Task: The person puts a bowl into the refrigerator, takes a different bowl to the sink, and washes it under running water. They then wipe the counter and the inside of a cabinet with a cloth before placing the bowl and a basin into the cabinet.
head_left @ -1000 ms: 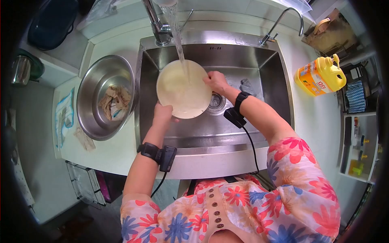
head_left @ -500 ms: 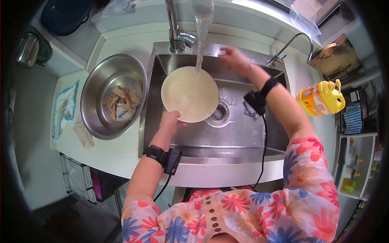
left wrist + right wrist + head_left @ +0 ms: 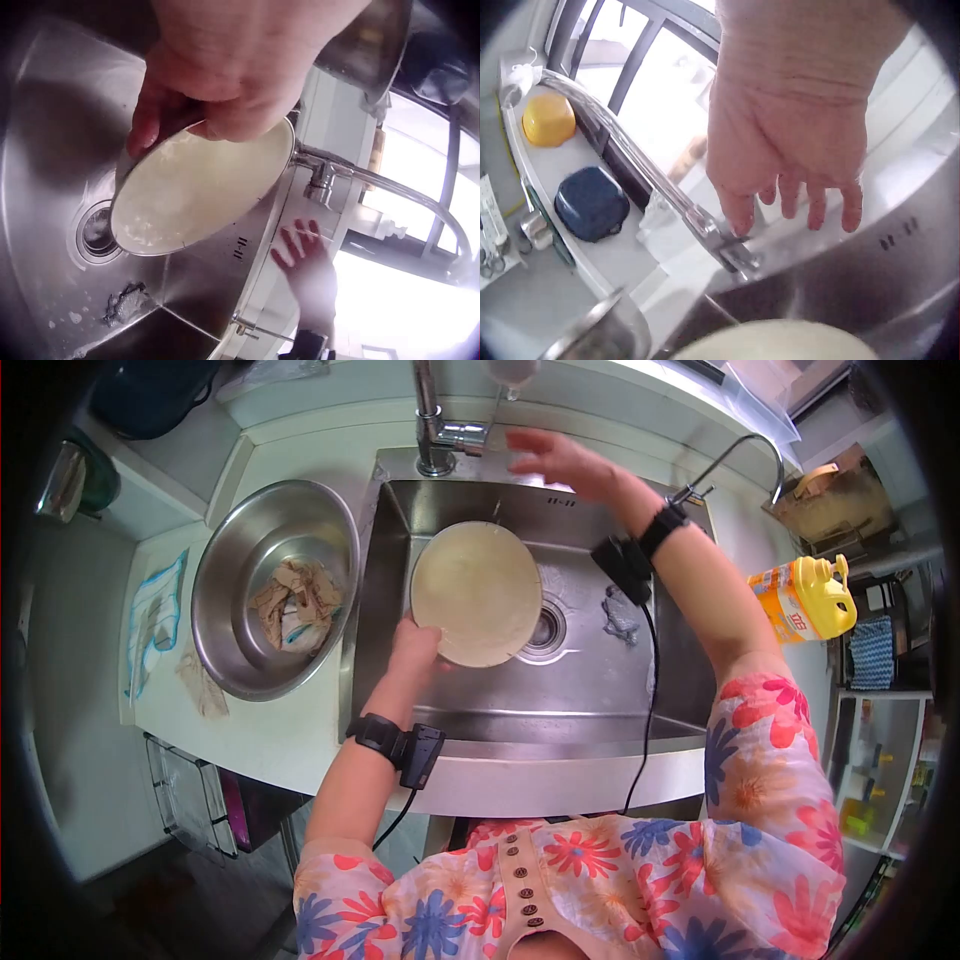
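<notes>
A round cream bowl (image 3: 478, 592) is tilted over the steel sink (image 3: 600, 690). My left hand (image 3: 415, 647) grips it by the near rim, thumb on the inside; the left wrist view shows the fingers curled round the bowl's (image 3: 199, 191) edge. My right hand (image 3: 532, 455) is raised at the back of the sink with fingers spread, just right of the tap (image 3: 432, 422) and its lever. In the right wrist view that hand (image 3: 795, 210) hangs open above the tap (image 3: 705, 225), holding nothing. Whether it touches the lever is unclear. Only a thin trickle falls from the spout.
A large steel basin (image 3: 235, 535) holding crumpled cloths stands on the counter left of the sink. A grey scrubber (image 3: 620, 615) lies by the drain (image 3: 545, 630). A yellow detergent bottle (image 3: 805, 600) and a small second tap (image 3: 730, 455) are on the right.
My right hand left the bowl's rim and rose to the tap. The strong stream of water has died to a trickle. The left hand has tilted the bowl more upright.
</notes>
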The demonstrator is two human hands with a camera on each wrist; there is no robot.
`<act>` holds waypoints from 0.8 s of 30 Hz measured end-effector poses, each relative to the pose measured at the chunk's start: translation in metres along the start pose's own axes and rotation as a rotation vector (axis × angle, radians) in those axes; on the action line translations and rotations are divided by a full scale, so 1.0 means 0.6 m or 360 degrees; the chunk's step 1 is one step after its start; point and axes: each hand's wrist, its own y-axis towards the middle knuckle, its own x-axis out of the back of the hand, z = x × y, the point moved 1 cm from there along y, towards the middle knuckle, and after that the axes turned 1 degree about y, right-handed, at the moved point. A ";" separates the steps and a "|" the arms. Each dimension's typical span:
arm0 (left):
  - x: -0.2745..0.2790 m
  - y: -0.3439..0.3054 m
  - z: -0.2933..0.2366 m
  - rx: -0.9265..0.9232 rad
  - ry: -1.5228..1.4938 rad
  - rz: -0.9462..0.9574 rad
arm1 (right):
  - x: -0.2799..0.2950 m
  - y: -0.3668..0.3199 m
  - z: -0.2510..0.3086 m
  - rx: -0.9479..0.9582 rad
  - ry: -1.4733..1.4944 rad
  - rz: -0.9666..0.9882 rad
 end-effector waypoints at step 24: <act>-0.028 -0.070 -0.112 -0.1882 0.1898 -0.0639 | 0.021 -0.278 -0.230 -0.0440 -0.0663 0.0134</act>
